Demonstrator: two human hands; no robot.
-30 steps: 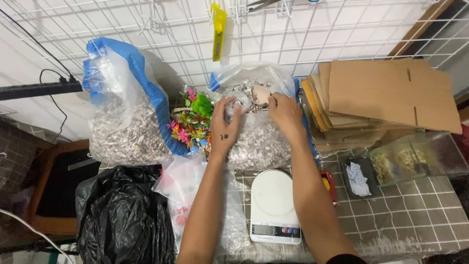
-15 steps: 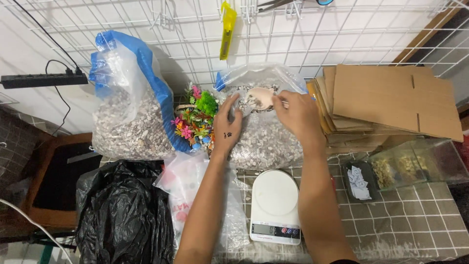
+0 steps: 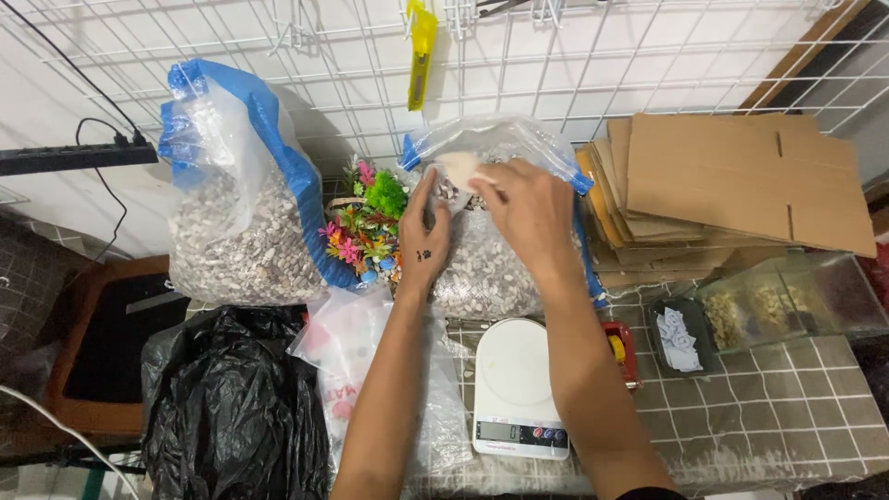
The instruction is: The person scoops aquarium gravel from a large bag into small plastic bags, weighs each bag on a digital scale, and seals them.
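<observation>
Both hands, the left hand (image 3: 424, 243) and right hand (image 3: 530, 208), are gripping the open clear plastic bag of small pale pebbles (image 3: 486, 268), right fingers closing on a pale scoop (image 3: 460, 168).

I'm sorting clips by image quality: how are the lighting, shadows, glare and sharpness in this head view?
Head view: even, bright indoor light; the left bag of pebbles casts a soft shadow on the wall; mild glare on the clear bag plastic; both the left hand and right hand look sharp; grid lines bow slightly toward the edges.
</observation>
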